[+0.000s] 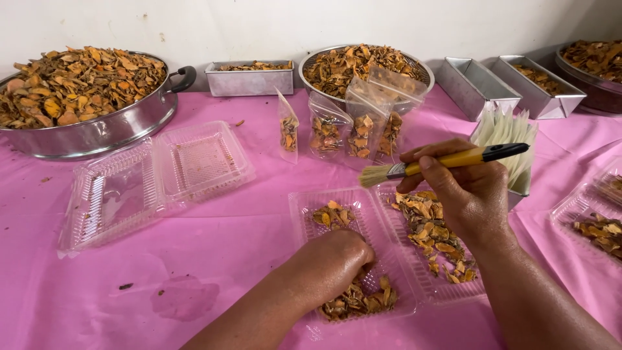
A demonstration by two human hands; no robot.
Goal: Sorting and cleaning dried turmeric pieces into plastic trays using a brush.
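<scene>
While the left hand rests curled, knuckles up, on dried chips in the clear tray, the right hand just beside it grips a yellow-handled brush above the tray's other half.

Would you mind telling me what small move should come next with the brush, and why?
Probably lower the brush in the right hand onto the dried slices in the open clear tray. The bristles hang above them, apart, while the left hand already rests in the tray's other half.
</scene>
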